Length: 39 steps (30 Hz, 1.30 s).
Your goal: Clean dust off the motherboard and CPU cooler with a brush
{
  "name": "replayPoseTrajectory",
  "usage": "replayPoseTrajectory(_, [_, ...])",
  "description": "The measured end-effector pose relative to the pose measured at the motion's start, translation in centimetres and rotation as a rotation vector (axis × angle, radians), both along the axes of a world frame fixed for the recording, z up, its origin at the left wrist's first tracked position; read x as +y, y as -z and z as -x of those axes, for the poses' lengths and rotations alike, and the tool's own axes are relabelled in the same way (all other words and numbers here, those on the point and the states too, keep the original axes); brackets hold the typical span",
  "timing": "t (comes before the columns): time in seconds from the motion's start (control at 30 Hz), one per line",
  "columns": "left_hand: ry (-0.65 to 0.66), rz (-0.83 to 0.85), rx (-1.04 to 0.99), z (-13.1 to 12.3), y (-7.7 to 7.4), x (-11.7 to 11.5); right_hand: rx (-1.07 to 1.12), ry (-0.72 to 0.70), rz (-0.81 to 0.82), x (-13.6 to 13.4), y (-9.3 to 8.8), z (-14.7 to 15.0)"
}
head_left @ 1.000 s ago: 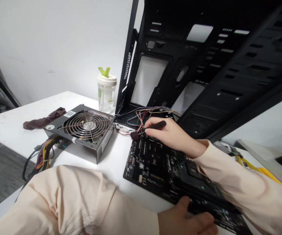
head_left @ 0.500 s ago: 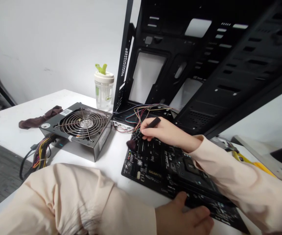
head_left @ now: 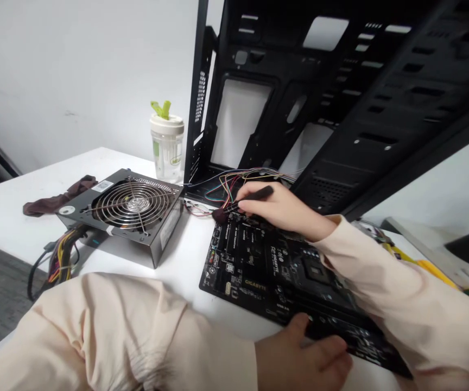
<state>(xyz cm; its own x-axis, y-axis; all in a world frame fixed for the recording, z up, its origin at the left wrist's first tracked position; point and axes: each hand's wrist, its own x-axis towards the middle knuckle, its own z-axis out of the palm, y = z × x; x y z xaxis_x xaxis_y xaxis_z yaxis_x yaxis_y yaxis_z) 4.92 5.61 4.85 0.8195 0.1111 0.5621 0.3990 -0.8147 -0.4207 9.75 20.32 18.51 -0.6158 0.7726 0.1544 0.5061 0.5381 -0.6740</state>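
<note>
Right hand [head_left: 273, 210] pinches a bristled brush [head_left: 220, 215]. Left hand [head_left: 299, 355], thumb spread, touches the flat, black, white-lettered motherboard [head_left: 254, 271].

Right hand [head_left: 273, 207] curled, left [head_left: 299, 357] seemingly splayed

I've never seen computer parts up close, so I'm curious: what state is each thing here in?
Brush: held in the right hand
Motherboard: lying face up, left hand on near edge
Power supply: fan side up, cables bunched
Computer case: open
Tumbler: upright, lidded
Cloth: crumpled
Thin wires: loosely tangled
</note>
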Motion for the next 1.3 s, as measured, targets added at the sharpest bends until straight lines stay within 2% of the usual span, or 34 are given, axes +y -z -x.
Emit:
replayPoseTrajectory(0.1, [0.007, 0.020, 0.017, 0.2, -0.5, -0.1, 0.094, -0.060, 0.260, -0.3, -0.3, -0.3])
replayPoseTrajectory(0.2, [0.017, 0.071, 0.059, 0.5, -1.2, -0.2, -0.009, -0.058, 0.345, 0.0, 0.4, -0.3])
replayPoseTrajectory(0.27, [0.027, 0.108, 0.082, 0.6, -1.4, -0.2, -0.044, 0.020, 0.218, 0.6, 1.0, -0.3])
replayPoseTrajectory(0.37, [0.029, 0.116, 0.055, 0.6, -1.4, -0.2, -0.130, 0.121, -0.175, 1.3, 1.3, -0.6])
replayPoseTrajectory(0.4, [0.025, 0.113, 0.042, 0.5, -1.3, -0.3, -0.139, 0.129, -0.248, 1.3, 1.2, -0.6])
replayPoseTrajectory(0.43, [0.023, 0.112, 0.037, 0.5, -1.2, -0.3, -0.117, 0.126, -0.247, 1.1, 1.1, -0.6])
replayPoseTrajectory(0.47, [0.024, 0.117, 0.041, 0.4, -1.2, -0.2, -0.066, 0.111, -0.173, 0.7, 0.9, -0.6])
replayPoseTrajectory(0.57, [0.052, 0.144, 0.082, 0.5, -1.3, -0.2, 0.073, 0.016, 0.185, -0.7, 0.6, -0.2])
replayPoseTrajectory(0.67, [0.069, 0.169, 0.091, 0.7, -1.6, -0.1, 0.036, -0.059, 0.302, -1.5, 0.9, 0.3])
replayPoseTrajectory(0.9, [0.037, 0.145, 0.113, 0.7, -1.7, -0.3, 0.040, 0.114, 0.111, 1.0, 2.2, -0.1])
replayPoseTrajectory(1.13, [0.057, 0.124, 0.089, 0.4, -1.4, -0.1, 0.002, 0.122, 0.019, 2.5, 2.9, -0.2])
replayPoseTrajectory(1.3, [0.042, 0.113, 0.071, 0.5, -1.3, -0.2, -0.060, 0.129, -0.128, 2.5, 3.0, 0.1])
